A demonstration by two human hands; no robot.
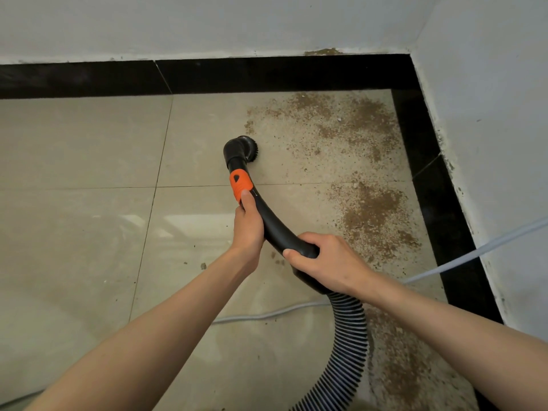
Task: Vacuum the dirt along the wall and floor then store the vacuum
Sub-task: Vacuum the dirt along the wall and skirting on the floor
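Both arms outstretched, left hand (248, 225) and right hand (327, 264) curled round wand (274, 225), brush (247, 148) at dirt (341, 129) near floor (74, 173) corner.

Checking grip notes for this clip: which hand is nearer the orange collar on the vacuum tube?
Left. The left hand grips the tube just below the orange collar, thumb touching it. The right hand holds the tube's lower end, by the ribbed hose.
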